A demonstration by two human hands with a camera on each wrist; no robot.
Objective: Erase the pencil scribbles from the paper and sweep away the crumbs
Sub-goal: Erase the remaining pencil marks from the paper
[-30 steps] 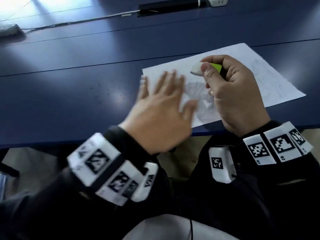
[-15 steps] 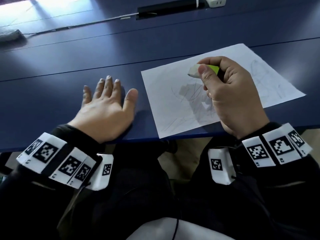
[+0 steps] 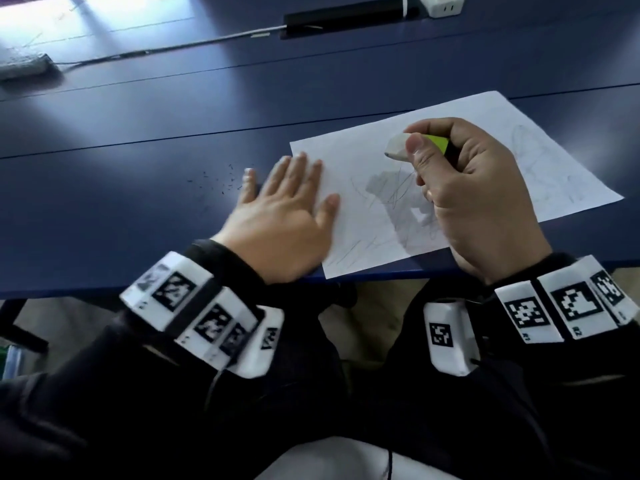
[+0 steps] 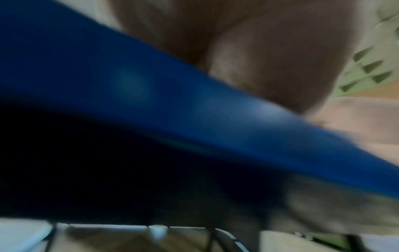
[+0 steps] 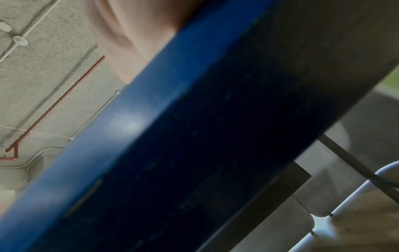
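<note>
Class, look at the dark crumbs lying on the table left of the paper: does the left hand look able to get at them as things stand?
Probably yes. The left hand lies flat and holds nothing, its fingertips right beside the crumbs on the bare table, with nothing between them.

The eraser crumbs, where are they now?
In the head view, the eraser crumbs lie on the blue table, just left of the left hand and left of the paper.

You're sat at a dark blue desk (image 3: 138, 109) with window glare on its far left, a black cable slot (image 3: 346, 17) and white power strip (image 3: 441, 5) at the back. Bare concrete ceiling (image 5: 43, 76) overhead, red pipe (image 5: 56, 104) crossing it.
</note>
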